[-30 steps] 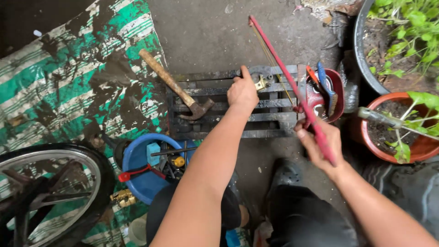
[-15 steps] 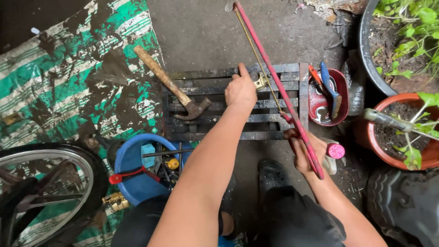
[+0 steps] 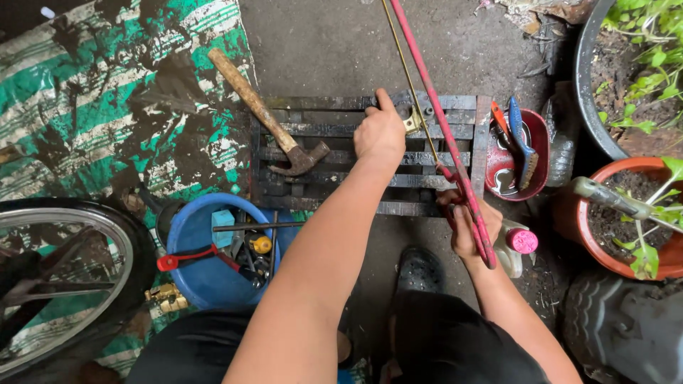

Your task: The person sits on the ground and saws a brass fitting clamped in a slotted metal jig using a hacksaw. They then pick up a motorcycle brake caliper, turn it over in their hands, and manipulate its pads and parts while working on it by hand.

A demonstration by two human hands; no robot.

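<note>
My left hand (image 3: 381,132) rests on a blackened slatted pallet (image 3: 320,153), fingers pinched on a small brass fitting (image 3: 413,121) at its far side. My right hand (image 3: 466,224) grips the lower end of a long red rod (image 3: 437,117), which runs up and left out of the top of the view. A thin brass-coloured rod (image 3: 407,67) lies alongside it. A wooden-handled claw hammer (image 3: 265,117) lies across the pallet's left corner.
A blue bucket (image 3: 186,235) of tools stands at the lower left beside a bicycle wheel (image 3: 67,284). A red bowl (image 3: 537,146) of tools, a white bottle with a pink cap (image 3: 518,245) and an orange plant pot (image 3: 665,267) are on the right. A green striped tarp (image 3: 85,121) covers the left.
The red rod has swung more upright and toward the left, with my right hand moving lower and nearer the pallet. My left hand stays on the pallet at the brass fitting.
</note>
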